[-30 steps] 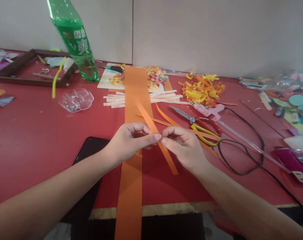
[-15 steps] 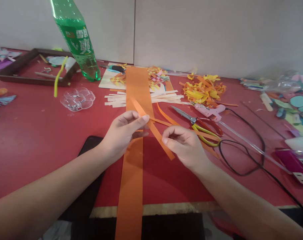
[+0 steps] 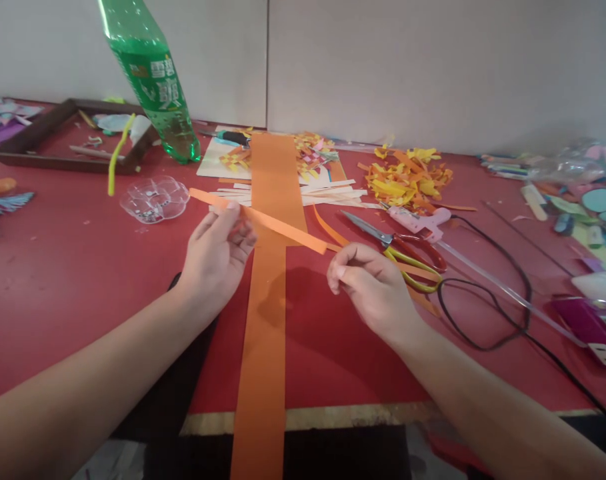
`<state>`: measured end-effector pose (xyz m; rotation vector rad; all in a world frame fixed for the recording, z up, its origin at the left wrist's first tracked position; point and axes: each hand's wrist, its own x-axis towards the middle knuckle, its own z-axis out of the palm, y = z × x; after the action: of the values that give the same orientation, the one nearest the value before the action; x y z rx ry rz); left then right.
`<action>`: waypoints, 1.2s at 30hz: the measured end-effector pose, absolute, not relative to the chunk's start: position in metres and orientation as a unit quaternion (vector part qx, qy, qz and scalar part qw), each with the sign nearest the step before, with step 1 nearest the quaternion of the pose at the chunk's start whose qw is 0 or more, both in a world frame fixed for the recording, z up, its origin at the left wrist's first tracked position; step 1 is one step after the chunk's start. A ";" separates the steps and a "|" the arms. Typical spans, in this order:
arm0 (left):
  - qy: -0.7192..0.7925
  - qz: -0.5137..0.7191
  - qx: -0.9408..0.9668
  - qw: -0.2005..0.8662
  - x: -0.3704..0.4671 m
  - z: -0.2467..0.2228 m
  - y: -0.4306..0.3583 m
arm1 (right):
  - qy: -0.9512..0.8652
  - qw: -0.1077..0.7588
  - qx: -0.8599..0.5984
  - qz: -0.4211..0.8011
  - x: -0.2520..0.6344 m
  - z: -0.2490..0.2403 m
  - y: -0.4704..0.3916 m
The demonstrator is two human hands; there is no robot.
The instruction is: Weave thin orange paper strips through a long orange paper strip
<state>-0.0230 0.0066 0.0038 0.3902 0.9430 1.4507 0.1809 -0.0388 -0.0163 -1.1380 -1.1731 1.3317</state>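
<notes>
My left hand (image 3: 220,247) pinches a narrow orange paper strip (image 3: 285,228) between thumb and fingers near its left end. The strip slants down to the right, above a wide orange paper band (image 3: 267,320) that runs toward me over the table edge. Just beyond the strip's free end is my right hand (image 3: 365,283), its thumb and fingers curled together with nothing visible in them. Behind that hand, thin orange strips (image 3: 425,303) lie on the table, partly hidden. Scissors (image 3: 407,257) with red and yellow handles rest beside them.
A green bottle (image 3: 155,87) stands at the back left by a dark frame (image 3: 47,160) and a clear flower-shaped dish (image 3: 155,200). White strips (image 3: 333,193) and a yellow-orange paper pile (image 3: 410,177) lie behind. A pink glue gun (image 3: 423,223) trails a black cord (image 3: 527,280) to the right.
My left hand has moved left and slightly up with the orange paper strip, which now lies flatter across the view. The strip's free end has come away from my right hand, which has barely moved.
</notes>
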 end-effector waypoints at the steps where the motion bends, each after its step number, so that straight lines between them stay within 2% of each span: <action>1: 0.407 0.606 0.179 0.659 -0.022 0.003 0.006 | -0.466 0.506 -0.465 0.558 0.181 -0.016 -0.038; 6: 0.344 0.381 0.368 0.776 -0.016 0.005 -0.007 | -0.406 0.518 -0.442 0.610 0.177 -0.012 -0.036; 10: 0.338 0.188 0.529 0.755 -0.013 0.006 -0.019 | -0.471 0.467 -0.438 0.607 0.175 -0.012 -0.038; 12: 0.342 0.142 0.545 0.752 -0.012 0.006 -0.021 | -0.497 0.449 -0.460 0.582 0.176 -0.013 -0.039; 14: 0.358 0.161 0.536 0.747 -0.011 0.005 -0.021 | -0.503 0.441 -0.477 0.571 0.179 -0.013 -0.041; 19: 0.427 0.360 0.435 0.706 -0.011 0.003 -0.015 | -0.571 0.381 -0.473 0.553 0.185 -0.010 -0.042; 23: 0.431 0.436 0.359 0.704 -0.012 0.002 -0.011 | -0.634 0.332 -0.444 0.538 0.183 -0.002 -0.043; 29: 0.429 0.440 0.379 0.692 -0.015 0.000 -0.012 | -0.609 0.330 -0.444 0.569 0.181 -0.004 -0.043; 36: 0.396 0.423 0.386 0.718 -0.014 -0.001 -0.014 | -0.434 0.418 -0.439 0.666 0.176 -0.017 -0.040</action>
<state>-0.0138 -0.0140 -0.0008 0.8539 0.8750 0.9352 0.1761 -0.0403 -0.0169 -1.1018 -1.0886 1.6719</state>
